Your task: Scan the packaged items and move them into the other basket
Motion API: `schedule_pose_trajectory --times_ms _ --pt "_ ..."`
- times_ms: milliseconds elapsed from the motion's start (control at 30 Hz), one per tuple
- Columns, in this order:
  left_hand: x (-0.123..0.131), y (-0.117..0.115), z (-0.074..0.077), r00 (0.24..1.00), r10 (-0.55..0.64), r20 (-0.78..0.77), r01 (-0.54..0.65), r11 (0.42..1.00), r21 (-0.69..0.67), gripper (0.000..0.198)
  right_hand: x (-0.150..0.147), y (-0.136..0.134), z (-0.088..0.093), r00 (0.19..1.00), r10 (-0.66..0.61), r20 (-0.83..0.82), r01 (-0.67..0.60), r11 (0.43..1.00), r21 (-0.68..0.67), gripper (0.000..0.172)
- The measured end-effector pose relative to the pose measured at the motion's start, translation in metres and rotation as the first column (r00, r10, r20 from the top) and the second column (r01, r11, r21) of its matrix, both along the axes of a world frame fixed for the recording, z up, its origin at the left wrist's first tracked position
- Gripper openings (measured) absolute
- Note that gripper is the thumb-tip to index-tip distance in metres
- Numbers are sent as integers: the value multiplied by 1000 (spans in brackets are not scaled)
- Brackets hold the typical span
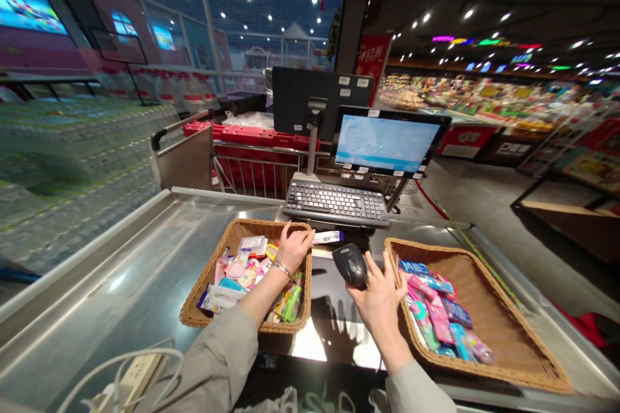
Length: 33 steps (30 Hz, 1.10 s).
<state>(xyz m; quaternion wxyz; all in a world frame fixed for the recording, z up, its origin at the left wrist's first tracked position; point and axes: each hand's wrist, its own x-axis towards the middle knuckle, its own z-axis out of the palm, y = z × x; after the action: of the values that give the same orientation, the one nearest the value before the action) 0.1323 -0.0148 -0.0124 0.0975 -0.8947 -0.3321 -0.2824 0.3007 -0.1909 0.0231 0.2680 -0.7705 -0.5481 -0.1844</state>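
Note:
My left hand point(293, 247) reaches into the left wicker basket point(203, 287), its fingers curled over small colourful packets point(242, 271) near the far right rim; what they hold, if anything, is hidden. My right hand point(379, 297) grips a black handheld barcode scanner point(352, 263) between the two baskets, fingers partly spread around it. A second wicker basket point(504, 329) on the right holds several pink and blue packets point(438, 313) along its left side.
A keyboard point(338, 202) and a lit till screen point(385, 142) stand behind the baskets on the steel counter point(126, 271). A small flat packet point(328, 237) lies by the keyboard. A power strip with white cable point(130, 374) sits at lower left. Red carts point(252, 142) stand behind.

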Motion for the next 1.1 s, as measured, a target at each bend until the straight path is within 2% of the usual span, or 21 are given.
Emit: schedule_pose_trajectory --times_ms 167,467,1100 --pt "6 -1 1 1000 -26 17 26 999 33 31 0 -1 1 1000 -3 -24 3 1000 0 15" --pt "15 1 -3 993 -62 95 40 976 215 26 2 -2 0 1000 17 -25 -17 1000 10 12" --pt "28 0 -1 988 -93 120 59 964 261 26 8 -6 -3 997 28 -73 -26 999 30 10"
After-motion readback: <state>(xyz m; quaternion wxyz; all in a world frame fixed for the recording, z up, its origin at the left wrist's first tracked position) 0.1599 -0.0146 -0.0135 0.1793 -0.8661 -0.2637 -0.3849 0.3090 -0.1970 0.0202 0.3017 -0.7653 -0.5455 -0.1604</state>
